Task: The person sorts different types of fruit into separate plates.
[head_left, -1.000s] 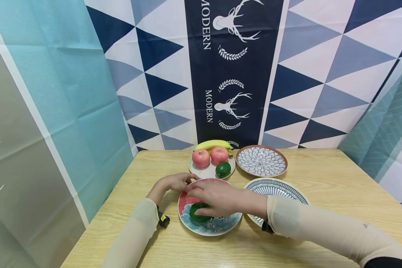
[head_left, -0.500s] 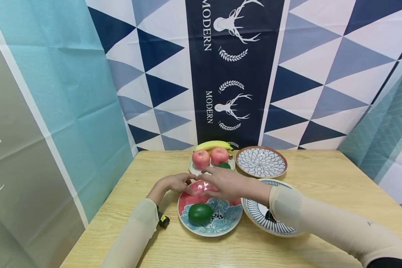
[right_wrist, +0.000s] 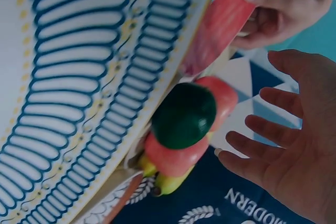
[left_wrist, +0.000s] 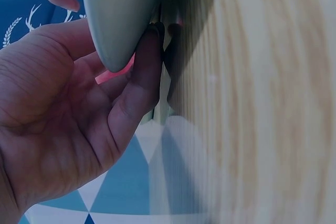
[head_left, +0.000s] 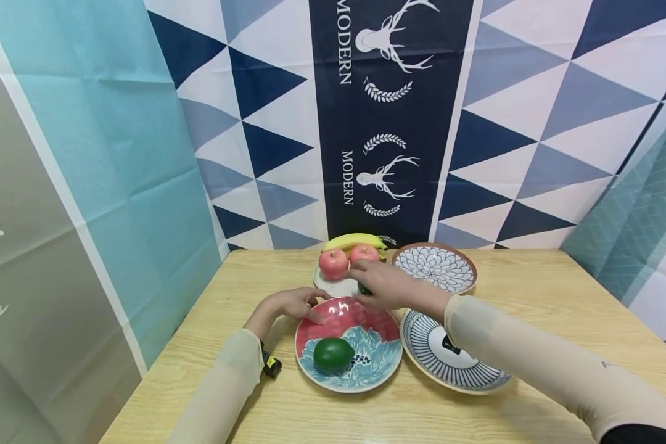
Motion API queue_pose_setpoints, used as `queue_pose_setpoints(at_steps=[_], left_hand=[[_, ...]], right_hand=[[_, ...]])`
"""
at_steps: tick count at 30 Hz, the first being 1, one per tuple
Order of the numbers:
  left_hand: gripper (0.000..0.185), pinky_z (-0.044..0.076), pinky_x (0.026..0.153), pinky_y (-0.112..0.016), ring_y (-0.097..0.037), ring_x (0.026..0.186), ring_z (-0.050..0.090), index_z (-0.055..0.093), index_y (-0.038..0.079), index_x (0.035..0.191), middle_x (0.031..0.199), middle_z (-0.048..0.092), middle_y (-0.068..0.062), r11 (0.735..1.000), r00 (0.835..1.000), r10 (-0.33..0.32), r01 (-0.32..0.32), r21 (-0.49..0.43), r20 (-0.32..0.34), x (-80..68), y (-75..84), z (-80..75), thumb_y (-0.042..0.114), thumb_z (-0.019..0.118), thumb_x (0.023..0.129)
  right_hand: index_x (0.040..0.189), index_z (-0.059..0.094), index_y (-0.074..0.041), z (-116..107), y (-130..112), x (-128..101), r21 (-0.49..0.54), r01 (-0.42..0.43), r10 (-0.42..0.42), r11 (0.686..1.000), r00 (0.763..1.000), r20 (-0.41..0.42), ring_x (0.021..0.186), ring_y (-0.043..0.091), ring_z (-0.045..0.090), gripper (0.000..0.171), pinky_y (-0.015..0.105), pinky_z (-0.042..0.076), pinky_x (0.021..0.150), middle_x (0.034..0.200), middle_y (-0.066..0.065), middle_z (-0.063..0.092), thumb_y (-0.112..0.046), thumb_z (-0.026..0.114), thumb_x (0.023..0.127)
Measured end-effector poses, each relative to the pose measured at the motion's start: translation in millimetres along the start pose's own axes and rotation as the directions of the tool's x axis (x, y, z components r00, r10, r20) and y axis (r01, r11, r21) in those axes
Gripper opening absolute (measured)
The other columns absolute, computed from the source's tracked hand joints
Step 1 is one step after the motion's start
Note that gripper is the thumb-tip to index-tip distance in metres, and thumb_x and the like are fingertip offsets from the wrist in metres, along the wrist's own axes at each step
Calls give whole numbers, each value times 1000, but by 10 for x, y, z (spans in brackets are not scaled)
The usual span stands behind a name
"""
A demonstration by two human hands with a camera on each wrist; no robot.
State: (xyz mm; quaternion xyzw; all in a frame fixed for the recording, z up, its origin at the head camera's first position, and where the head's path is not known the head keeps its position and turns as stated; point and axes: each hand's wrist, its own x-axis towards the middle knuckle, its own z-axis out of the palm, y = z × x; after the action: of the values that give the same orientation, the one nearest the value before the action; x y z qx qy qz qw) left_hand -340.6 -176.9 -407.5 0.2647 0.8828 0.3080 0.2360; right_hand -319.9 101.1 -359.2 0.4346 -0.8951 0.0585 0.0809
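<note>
My left hand grips the left rim of a red-and-blue flowered plate, thumb on top and fingers beneath in the left wrist view. On that plate lies a smooth dark green oval fruit. My right hand hovers over the front right of a small white plate. Under it, mostly hidden in the head view, is a second green fruit. The right wrist view shows the right fingers spread and apart from this fruit.
Two pink-red apples and a yellow banana share the white plate. A brown-rimmed petal-patterned plate stands back right. A blue-striped plate sits beneath my right forearm. Patterned cloth hangs behind the table.
My right hand has left the green fruit on the flowered plate and moved back and right to the second green fruit. My left hand stays at the rim.
</note>
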Motion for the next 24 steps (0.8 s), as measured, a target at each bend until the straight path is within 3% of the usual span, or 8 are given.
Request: queue_pose_setpoints(at_steps=[3,13,24], left_hand=[[49,43,112,-55,-28,122,60,65,18,141,131,66,-8,1000,1000,-11,11,-3,0,-4,3,-2,22,80,94],[49,42,113,-57,-30,124,59,65,20,140,132,65,-9,1000,1000,-24,24,-20,-3,-3,6,11,21,80,94],[49,42,113,-57,-30,124,59,65,20,141,133,65,-9,999,999,-33,33,-30,-3,-5,11,10,21,80,93]], right_hand=[[145,62,-11,23,92,7,-10,-4,4,1000,1000,-3,105,26,62,52,47,56,95,128,10,60,-31,74,99],[138,66,-12,122,260,33,-23,-36,36,999,999,-15,94,25,59,48,44,55,83,117,9,59,-34,78,97],[140,66,-12,232,355,69,-21,-98,100,995,993,66,93,24,58,47,43,54,84,114,8,56,-32,77,98]])
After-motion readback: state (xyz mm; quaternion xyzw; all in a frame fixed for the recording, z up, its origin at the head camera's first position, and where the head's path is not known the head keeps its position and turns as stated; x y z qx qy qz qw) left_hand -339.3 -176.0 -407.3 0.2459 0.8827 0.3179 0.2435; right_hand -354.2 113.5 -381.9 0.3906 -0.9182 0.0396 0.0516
